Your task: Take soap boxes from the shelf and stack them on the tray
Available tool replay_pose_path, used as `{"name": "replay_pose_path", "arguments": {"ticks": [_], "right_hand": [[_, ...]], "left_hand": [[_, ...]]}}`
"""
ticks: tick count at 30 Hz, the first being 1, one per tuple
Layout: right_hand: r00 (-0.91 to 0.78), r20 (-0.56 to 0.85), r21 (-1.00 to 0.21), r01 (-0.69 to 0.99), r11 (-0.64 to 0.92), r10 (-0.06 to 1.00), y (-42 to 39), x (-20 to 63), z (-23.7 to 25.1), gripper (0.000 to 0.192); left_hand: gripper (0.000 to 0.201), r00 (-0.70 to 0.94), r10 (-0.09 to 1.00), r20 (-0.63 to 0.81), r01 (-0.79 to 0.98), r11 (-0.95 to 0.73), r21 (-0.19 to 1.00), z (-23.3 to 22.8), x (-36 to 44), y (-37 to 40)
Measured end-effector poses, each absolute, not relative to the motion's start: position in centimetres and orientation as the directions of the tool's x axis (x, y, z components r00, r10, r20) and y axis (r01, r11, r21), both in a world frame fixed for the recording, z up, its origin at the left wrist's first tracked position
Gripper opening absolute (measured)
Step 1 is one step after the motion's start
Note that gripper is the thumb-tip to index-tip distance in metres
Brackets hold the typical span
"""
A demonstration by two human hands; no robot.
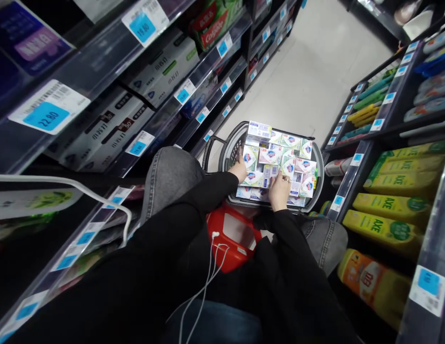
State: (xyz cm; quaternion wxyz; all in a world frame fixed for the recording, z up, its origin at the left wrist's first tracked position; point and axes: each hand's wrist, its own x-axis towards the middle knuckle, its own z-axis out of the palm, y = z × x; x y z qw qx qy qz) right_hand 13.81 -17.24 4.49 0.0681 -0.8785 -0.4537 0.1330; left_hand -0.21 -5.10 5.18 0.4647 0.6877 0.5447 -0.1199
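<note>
A grey shopping basket (227, 155) sits on the floor between my knees, filled with stacked small soap boxes (291, 141) in white, green and pink. At the stack's left side is my left hand (238, 170), a finger stretched along the edge of a white-green soap box (250, 156); its other fingers are partly hidden. Near the front middle, my right hand (279, 192), with a ring on it, has its fingers closed at a soap box with a barcode side (270, 173). The fingertips of this hand are partly hidden against the boxes.
A red plastic stool or bin (225, 258) stands close in front of me, with white earphone cables (204, 286) hanging over it. Shelves with toothpaste boxes (161, 64) rise on the left; yellow AXE bottles (383, 227) line the right shelf. Pale floor (297, 71) runs ahead.
</note>
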Motion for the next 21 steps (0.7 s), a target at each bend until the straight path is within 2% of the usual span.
{"name": "replay_pose_path", "arguments": {"ticks": [6,10,16,21], "right_hand": [[0.499,-0.271,-0.221,0.800,-0.558,0.823,-17.2,13.6,4.9,0.052],[0.415,-0.186,-0.243,0.859,-0.451,0.891,-17.3,13.3,5.3,0.052],[0.164,-0.211,-0.153,0.968,-0.198,0.964,-17.6,14.7,4.3,0.097],[0.158,-0.184,-0.142,0.972,-0.185,0.970,-17.5,14.8,3.4,0.093]], "left_hand": [[0.080,0.406,0.652,-0.641,0.853,-0.018,0.522,4.7,-0.7,-4.9],[0.080,0.409,0.663,-0.627,0.857,-0.043,0.514,5.1,-0.9,-5.3],[0.078,0.416,0.660,-0.625,0.870,-0.091,0.484,5.5,-1.4,-5.5],[0.067,0.412,0.697,-0.587,0.835,-0.032,0.549,4.8,-1.8,-5.2]]}}
